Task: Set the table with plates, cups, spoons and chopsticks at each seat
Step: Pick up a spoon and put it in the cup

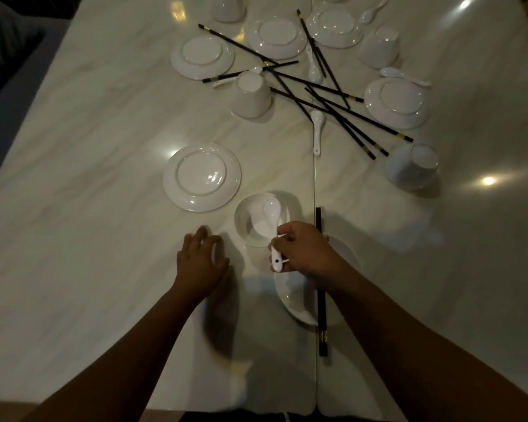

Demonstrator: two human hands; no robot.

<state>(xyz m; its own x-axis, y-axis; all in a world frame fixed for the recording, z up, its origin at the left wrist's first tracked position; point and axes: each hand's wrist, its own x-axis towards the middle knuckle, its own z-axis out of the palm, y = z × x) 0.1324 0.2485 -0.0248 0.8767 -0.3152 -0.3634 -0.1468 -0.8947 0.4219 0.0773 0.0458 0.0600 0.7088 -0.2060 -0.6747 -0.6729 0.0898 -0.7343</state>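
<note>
My right hand (302, 251) grips the handle of a white spoon (272, 217), whose bowl rests inside an upright white cup (250, 220). Under that hand lies a white plate (293, 303), partly hidden, with black chopsticks (321, 300) along its right side. My left hand (200, 263) hovers flat over the table to the left of the cup, fingers spread, holding nothing. An upside-down plate (201, 177) lies just beyond it.
Farther off lies a jumble: several overturned plates (395, 103), upside-down cups (250, 94) (413, 166), loose spoons (317, 129) and crossed black chopsticks (342, 117). A seam (314, 184) runs down the pale marble table (89, 208).
</note>
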